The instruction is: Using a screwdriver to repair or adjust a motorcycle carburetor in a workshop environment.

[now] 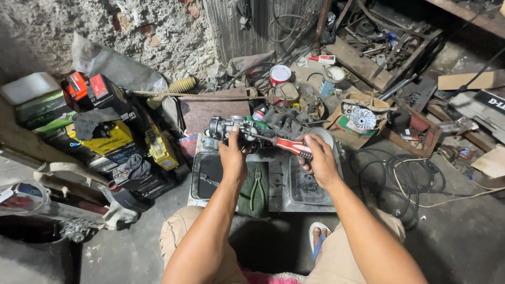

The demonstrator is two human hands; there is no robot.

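Carburetor (231,128) is up in the air over the back edge of the metal tray (279,202), dark grey metal body, round mouth facing left. Left hand (232,155) wraps it from below, fingers closed around the body, thumb up the near side. Right hand (319,158) is closed tight on the red-and-white handle of a screwdriver (286,145); shaft runs left and up, tip sits on the carburetor's right side, exact contact point too small to tell. Both forearms come up from the bottom of the view, knees in tan shorts on either side, a foot in a blue-strapped sandal (319,237) under the right arm. On the tray below the hands: green-handled pliers (257,188) lying on a dark cloth between two shallow recesses, small parts in the right recess. Beyond the tray: a red can with white lid (280,75), a cardboard box holding a round finned part (363,119). Right of the tray, coiled black cable (400,179) on the concrete floor. Left side, a stack of yellow and black batteries (108,138) against the rough wall.
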